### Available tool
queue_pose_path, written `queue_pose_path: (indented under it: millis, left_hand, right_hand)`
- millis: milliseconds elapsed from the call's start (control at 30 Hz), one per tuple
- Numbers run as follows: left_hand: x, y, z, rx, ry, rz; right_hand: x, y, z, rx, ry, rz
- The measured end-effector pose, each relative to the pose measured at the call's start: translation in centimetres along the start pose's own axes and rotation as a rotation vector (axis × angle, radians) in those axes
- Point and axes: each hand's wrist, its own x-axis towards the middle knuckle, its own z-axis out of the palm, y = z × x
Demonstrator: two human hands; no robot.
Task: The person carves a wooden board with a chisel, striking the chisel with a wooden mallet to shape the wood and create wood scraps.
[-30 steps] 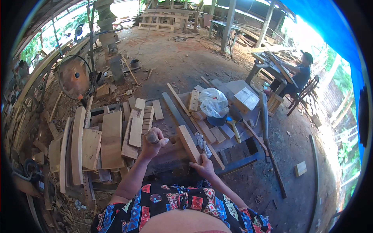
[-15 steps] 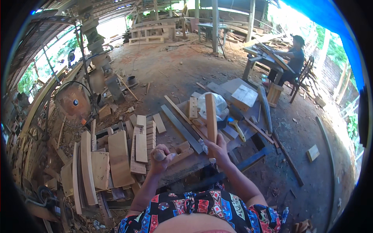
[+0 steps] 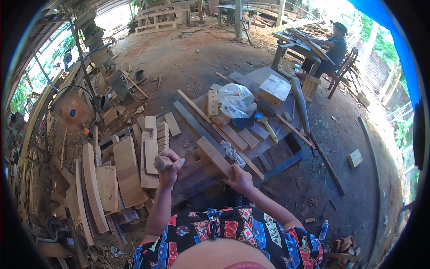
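Note:
My left hand (image 3: 168, 171) is closed around a wooden tool with a thick round end (image 3: 162, 162); the rest of it is hidden, so I cannot tell its kind. My right hand (image 3: 240, 180) grips the near end of a wooden block (image 3: 214, 154), which lies slanting low over the workbench (image 3: 188, 172), its far end pointing up and left. Whether the block rests flat on the bench I cannot tell. A crumpled whitish wrapping (image 3: 230, 151) lies right beside the block.
Cut boards (image 3: 127, 168) and notched pieces are stacked at left. On the bench are a clear plastic bag (image 3: 236, 101), a paintbrush (image 3: 268, 129), a pale box (image 3: 274, 88) and wood strips. A fan (image 3: 73, 112) stands at far left. Another person (image 3: 333, 49) sits at a table, far right.
My right hand has lowered the wooden block from upright to lying slanted over the bench. My left hand has shifted left and slightly up with the round-ended tool. The view has tilted down a little.

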Motion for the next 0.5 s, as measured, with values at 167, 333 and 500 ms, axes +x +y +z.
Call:
queue_pose_path:
  millis: [167,333,500]
  left_hand:
    - [-0.37,0.89,0.48,-0.027,-0.036,-0.012]
    - [-0.21,1.19,0.9,0.098,-0.09,0.054]
    - [-0.53,1.16,0.88,0.078,-0.065,0.035]
  right_hand:
    - [-0.08,-0.01,0.09,0.012,0.007,0.006]
    - [0.0,-0.68,-0.44,0.071,-0.065,0.101]
    - [-0.05,-0.92,-0.56,0.068,-0.037,0.086]
